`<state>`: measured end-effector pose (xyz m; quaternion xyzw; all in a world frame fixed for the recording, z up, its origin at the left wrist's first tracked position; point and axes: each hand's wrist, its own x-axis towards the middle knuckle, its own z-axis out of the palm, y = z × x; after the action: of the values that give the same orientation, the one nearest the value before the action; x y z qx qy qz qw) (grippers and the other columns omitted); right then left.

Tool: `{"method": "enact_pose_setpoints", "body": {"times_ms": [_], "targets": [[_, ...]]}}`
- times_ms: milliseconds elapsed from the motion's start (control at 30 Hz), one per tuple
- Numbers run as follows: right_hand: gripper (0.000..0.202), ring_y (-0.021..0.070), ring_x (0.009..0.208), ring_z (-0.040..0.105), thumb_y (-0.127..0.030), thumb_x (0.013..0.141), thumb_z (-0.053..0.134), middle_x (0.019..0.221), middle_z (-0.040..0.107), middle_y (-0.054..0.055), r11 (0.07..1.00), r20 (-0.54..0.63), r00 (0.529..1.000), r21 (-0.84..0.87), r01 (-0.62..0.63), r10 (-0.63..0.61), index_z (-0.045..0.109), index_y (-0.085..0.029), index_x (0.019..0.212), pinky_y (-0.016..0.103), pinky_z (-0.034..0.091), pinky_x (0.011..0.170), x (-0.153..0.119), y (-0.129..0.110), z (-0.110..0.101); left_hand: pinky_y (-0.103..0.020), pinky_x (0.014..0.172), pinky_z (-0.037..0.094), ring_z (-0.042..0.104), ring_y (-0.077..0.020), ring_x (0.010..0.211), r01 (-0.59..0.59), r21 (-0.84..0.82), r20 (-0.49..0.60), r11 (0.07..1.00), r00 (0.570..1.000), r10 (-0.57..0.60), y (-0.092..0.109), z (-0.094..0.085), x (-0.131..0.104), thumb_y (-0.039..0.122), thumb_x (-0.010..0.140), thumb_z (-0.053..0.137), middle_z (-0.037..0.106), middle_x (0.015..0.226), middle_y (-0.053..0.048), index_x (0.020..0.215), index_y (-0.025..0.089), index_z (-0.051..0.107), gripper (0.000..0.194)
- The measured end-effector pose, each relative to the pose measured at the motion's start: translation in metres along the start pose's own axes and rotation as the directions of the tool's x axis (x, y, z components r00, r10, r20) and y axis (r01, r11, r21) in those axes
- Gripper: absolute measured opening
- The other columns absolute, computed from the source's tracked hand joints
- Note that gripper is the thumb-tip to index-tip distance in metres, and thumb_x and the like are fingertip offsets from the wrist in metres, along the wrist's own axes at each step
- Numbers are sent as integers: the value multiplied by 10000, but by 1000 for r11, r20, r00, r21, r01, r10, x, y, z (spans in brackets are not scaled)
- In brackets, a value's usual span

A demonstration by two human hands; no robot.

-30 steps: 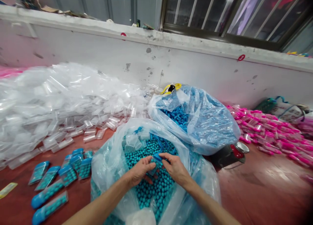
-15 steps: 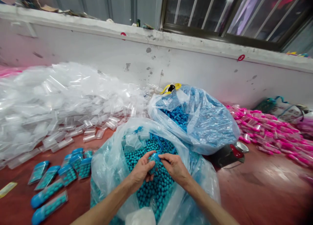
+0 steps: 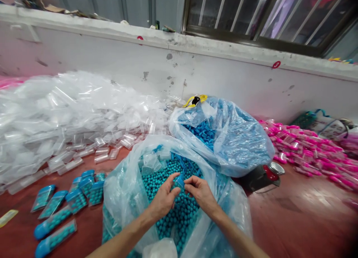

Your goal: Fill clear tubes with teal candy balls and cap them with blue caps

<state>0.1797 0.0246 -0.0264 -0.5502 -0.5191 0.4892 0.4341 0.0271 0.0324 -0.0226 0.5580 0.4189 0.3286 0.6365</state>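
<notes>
The blue cap (image 3: pixel 179 182) has turned broadside within 1 second, gripped by the left hand (image 3: pixel 165 193); the right hand (image 3: pixel 201 193) narrowly pinches its 3 o'clock edge. Capping seems further along.

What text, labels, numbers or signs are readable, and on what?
"3": on the round red sticker on the ledge, right side.
Too small or blurred to read: the other red sticker, further left; any print on the yellowish strip or patterned bag.
Nothing else readable.
</notes>
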Motion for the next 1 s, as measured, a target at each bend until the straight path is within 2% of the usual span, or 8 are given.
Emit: {"method": "enact_pose_setpoints", "body": {"times_ms": [167,300,367,500,600,733,900,1000], "targets": [[80,100,458,471,-218,677,543,493,523,-44,998,9,1000,-62,-15,15,599,-165,657,216,378,472,-9,-7,1,-190,322,311,298,-25,316,88,-72,76,994,994,-82,1,1,-3,286,723,473,422,611,81,1213,171,324,525],[160,140,652,550,-223,760,487,686,611,14,902,59,955,-318,293,-289,638,-176,737,255,417,640,-23,-17,2,-166,318,284,285,-23,338,52,-31,-11,998,999,-53,4,4,-7,280,713,493,387,568,90,1096,186,427,400],[173,153,727,564,-228,774,478,758,629,32,873,68,933,-333,356,-354,644,-178,772,267,418,701,-25,-17,3,-161,306,273,288,-26,329,69,-80,-24,994,997,-71,5,6,-9,313,715,494,362,543,96,1077,181,425,391],[207,133,580,537,-265,769,481,640,583,1,979,18,993,-164,121,-120,629,-172,880,235,427,536,-16,-10,2,-156,300,280,333,-22,305,69,-86,17,994,998,-68,5,6,-10,336,740,473,410,577,90,1156,177,356,460],[223,113,525,501,-257,772,463,582,537,-24,996,161,987,-84,34,-20,626,-168,896,215,405,493,-10,-8,0,-155,327,324,351,-12,330,-11,-53,28,999,1000,13,2,4,-9,305,744,488,448,643,74,1192,184,348,486],[239,109,535,474,-244,819,406,574,520,-17,963,189,977,-231,142,-99,630,-170,778,219,377,521,-17,-16,0,-157,297,291,303,-16,307,65,-147,29,987,998,-61,6,7,-11,314,726,503,413,563,91,1182,143,358,508],[238,132,604,481,-233,852,386,636,537,7,732,277,908,-539,418,-315,588,-169,742,247,346,595,-27,-28,-7,-158,306,290,292,-23,312,107,-163,46,981,994,-101,17,9,-16,347,729,514,370,511,107,1197,136,356,538],[263,109,565,466,-242,871,362,619,537,-14,822,327,912,-427,377,-248,583,-173,747,216,344,560,-25,-29,-12,-161,323,310,331,-19,323,30,-125,52,992,998,-23,15,6,-16,359,735,518,421,572,90,1259,155,290,607]]}}
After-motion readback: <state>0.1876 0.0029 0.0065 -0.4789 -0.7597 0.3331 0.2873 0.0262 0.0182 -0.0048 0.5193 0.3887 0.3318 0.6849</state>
